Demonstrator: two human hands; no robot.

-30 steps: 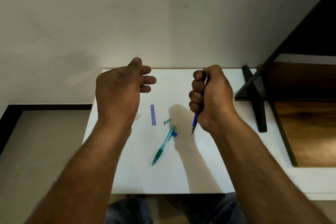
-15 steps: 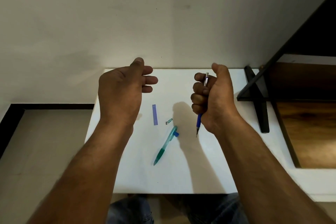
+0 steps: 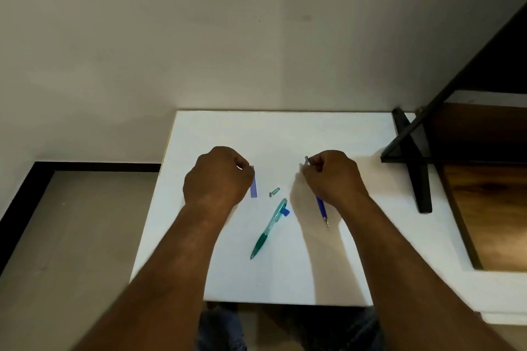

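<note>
Your right hand (image 3: 332, 177) clamps the blue pen (image 3: 321, 207); your left hand (image 3: 218, 177) curls over the purple strip (image 3: 253, 189), grip hidden. Either could flick the small loose part (image 3: 274, 191) away.

Left hand (image 3: 218, 177), right hand (image 3: 333, 177), fingers (image 3: 313, 165) curled

Lowered from mid-air to the desk (image 3: 285, 273): left grip (image 3: 218, 175) and right grip (image 3: 332, 175). Left grip: formerly loose-fingered, now curled, covering the upper end of the blue strip (image 3: 253, 190). Right grip: blue pen (image 3: 321, 206) formerly upright in a fist, now slanted low, tip near the desk, pinched at its top end.
</note>
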